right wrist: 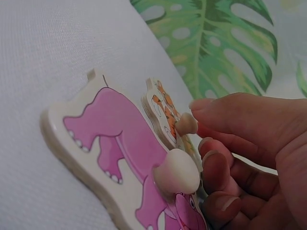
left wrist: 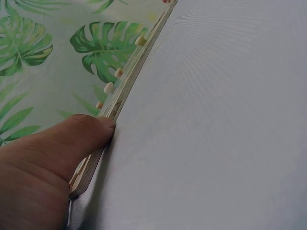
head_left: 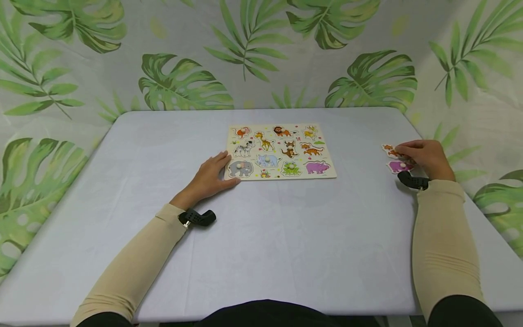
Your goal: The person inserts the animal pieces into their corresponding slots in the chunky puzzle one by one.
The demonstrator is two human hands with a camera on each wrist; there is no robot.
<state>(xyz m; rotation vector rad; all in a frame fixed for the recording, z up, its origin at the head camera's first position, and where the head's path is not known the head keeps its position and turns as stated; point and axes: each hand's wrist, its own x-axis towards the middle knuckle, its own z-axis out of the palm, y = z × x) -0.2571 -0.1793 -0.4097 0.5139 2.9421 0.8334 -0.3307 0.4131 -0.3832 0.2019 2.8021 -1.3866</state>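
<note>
In the head view a wooden animal knob puzzle board (head_left: 273,176) lies flat mid-table. My left hand (head_left: 208,175) rests at its near left corner, fingers fairly straight along the left side and thumb against the front edge; the left wrist view shows the thumb (left wrist: 91,134) touching that edge. Far to the right, my right hand (head_left: 426,158) pinches the small wooden knob (right wrist: 187,123) of a tiger puzzle piece (right wrist: 168,117). A purple hippo puzzle piece (right wrist: 120,115) with a pale knob (right wrist: 177,172) lies beside it, close to the curled lower fingers.
The table (head_left: 286,245) has a white cloth, its right edge running near the loose pieces. Behind hangs a leaf-print curtain (head_left: 261,91). On the board, an elephant piece (head_left: 234,171) and a frog piece (head_left: 291,171) sit in the front row, and the purple hippo picture (head_left: 317,169) shows no knob.
</note>
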